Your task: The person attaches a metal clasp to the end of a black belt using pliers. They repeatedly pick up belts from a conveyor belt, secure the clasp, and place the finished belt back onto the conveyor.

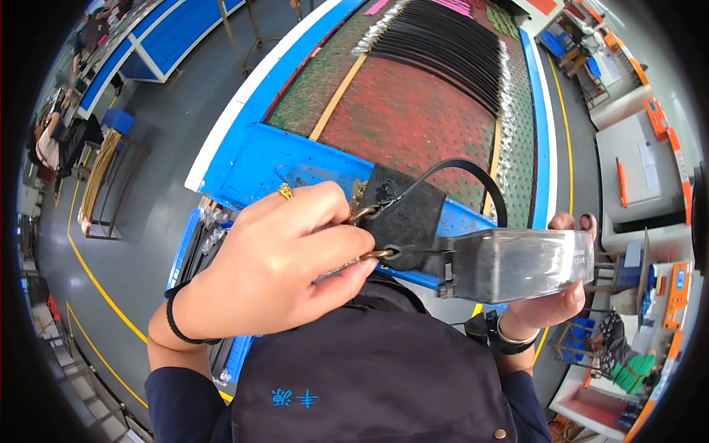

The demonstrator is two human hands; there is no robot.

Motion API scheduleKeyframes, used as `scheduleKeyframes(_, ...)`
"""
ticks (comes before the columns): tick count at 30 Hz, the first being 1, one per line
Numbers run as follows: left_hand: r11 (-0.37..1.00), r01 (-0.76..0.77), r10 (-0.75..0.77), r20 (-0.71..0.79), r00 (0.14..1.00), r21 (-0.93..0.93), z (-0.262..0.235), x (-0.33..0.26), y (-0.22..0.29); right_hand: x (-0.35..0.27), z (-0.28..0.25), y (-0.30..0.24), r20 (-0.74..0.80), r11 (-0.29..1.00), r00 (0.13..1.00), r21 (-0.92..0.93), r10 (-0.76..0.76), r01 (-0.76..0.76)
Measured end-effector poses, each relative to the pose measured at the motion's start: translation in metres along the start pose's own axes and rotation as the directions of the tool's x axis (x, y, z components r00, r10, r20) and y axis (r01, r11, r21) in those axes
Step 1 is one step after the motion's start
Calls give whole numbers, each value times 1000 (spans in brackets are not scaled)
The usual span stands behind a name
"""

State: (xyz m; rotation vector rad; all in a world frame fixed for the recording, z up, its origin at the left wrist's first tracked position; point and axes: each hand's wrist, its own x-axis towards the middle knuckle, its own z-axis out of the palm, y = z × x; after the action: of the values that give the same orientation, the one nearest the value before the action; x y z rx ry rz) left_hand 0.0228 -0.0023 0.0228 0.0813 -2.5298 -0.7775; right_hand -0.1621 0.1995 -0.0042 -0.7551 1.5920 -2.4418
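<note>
Left hand [284,258] is curled up close to the camera, fingertips pinching a brass buckle [367,232] that's hooked to a black leather tab [402,214], with a thin black strap [473,173] looping just past the fingers. Right hand [557,284] grips a bundle of black belts wrapped in clear plastic [517,264] from behind, its fingers wrapped over the far end. Beyond both hands sits a blue-edged table [251,159] with rows of black belts [450,48] laid out.

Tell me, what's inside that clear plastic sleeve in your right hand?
The clear sleeve in the right hand holds a dark strap. Glare hides its far end.

both hands [288,258] raised, grips closed
</note>
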Motion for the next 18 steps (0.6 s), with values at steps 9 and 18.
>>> scheduleKeyframes(9, 995, -89, 87, 36, 996, 41, -2, 1, 9, -2, 11, -2, 70, 998, 996, -46, 46, -43)
scheduleKeyframes(18, 993, -106, 103, 52, 993, 56, -4, -2, 11, -2, 9, -1, 74, 998, 997, -54, 23, -19)
